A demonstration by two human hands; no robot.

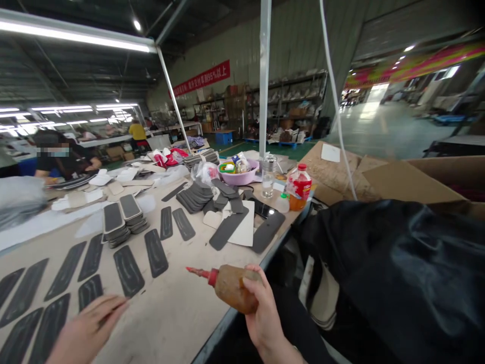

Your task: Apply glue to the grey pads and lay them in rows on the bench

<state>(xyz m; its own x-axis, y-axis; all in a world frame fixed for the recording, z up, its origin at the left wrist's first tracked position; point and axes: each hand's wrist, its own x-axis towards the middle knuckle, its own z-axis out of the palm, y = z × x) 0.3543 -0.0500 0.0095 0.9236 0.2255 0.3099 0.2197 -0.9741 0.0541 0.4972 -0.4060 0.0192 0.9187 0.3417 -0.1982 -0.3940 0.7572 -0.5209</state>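
Observation:
My right hand [263, 308] is closed round a brown-stained squeeze bottle [235, 287] with a red cap and narrow nozzle. The bottle lies nearly level over the table's front edge, its tip pointing left. My left hand [89, 328] is smeared by motion low on the left; whether its fingers pinch anything is unclear. It partly covers a dark, rounded strip [90, 292]. Around it lie several similar strips, such as one dark piece [129, 270], with pale glossy streaks on their faces. Farther back stand two stacks of pale-edged dark pieces [113, 218].
Loose dark pieces [195, 196] are heaped mid-table near a pink basin [239, 177]. A clear cup [268, 177], a red-labelled bottle [300, 188] and a phone [263, 208] sit at the right. Black fabric [394, 258] covers the right side. A person [62, 154] sits across the table.

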